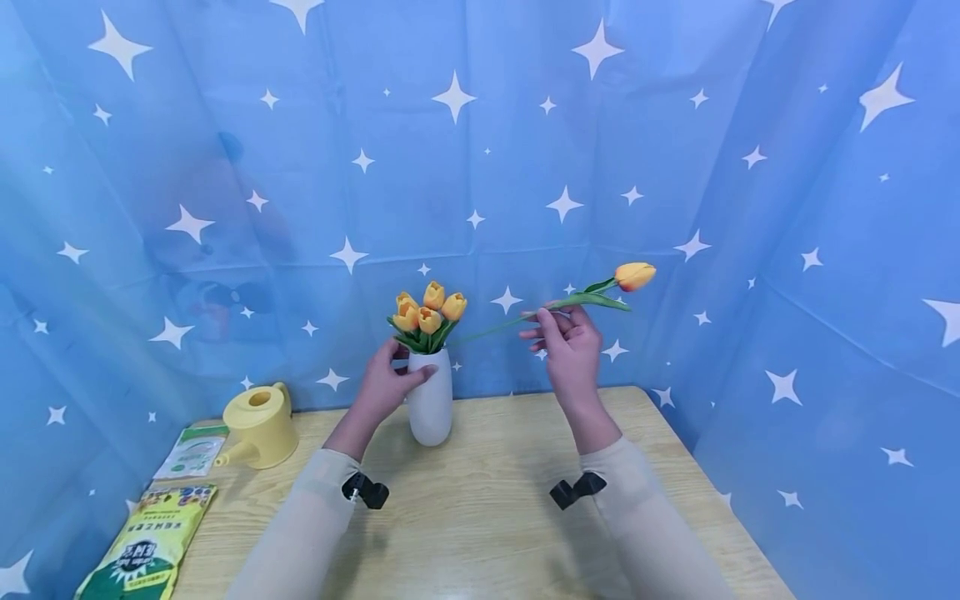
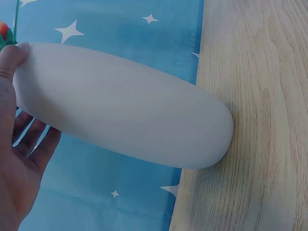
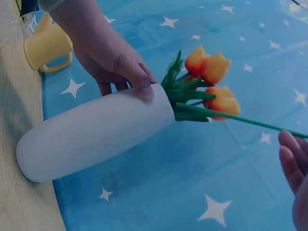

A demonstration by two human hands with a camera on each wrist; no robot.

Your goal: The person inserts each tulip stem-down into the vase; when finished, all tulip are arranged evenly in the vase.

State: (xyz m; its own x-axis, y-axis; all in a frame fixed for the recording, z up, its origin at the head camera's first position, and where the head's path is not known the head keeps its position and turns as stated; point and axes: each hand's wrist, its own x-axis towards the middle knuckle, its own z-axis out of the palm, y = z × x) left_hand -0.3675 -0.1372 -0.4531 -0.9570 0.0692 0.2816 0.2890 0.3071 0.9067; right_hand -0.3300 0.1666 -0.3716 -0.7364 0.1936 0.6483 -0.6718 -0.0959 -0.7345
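Note:
A white vase [image 1: 431, 404] stands upright on the wooden table, holding several orange-yellow tulips [image 1: 429, 320] with green leaves. My left hand [image 1: 386, 382] grips the vase near its rim, thumb across the front, as the left wrist view of the vase [image 2: 120, 106] also shows. Up and to the right, my right hand [image 1: 573, 350] pinches the green stem of a single tulip [image 1: 634, 277]. Its bloom points right, away from the vase. The stem's free end [image 3: 180, 105] reaches toward the vase's mouth in the right wrist view; whether it touches the leaves I cannot tell.
A yellow watering can [image 1: 260, 425] stands at the table's back left. Beside it lie a white-and-green packet [image 1: 192, 453] and a yellow-green bag [image 1: 153, 542]. A blue curtain [image 1: 517, 150] with white stars hangs behind the wooden table [image 1: 480, 533].

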